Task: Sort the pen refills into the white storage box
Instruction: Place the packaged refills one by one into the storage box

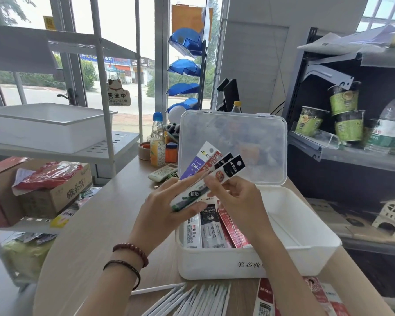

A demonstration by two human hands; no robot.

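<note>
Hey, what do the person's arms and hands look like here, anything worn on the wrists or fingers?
Both forearms are bare, no sleeves in view. The wrist of the left hand wears two bracelets: a reddish-brown round-beaded bracelet and, nearer the elbow, a thin dark cord bracelet. The right hand and its wrist wear nothing visible; no rings or watch show.

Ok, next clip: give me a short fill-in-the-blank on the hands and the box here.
1. The box has its lid ___.
2. The bracelets sit on the ___ wrist.
3. The right hand pinches the fan of packs at its ___ edge.
4. The stored packs lie at the box's ___ end.

Missing words: open; left; right; left.
</note>
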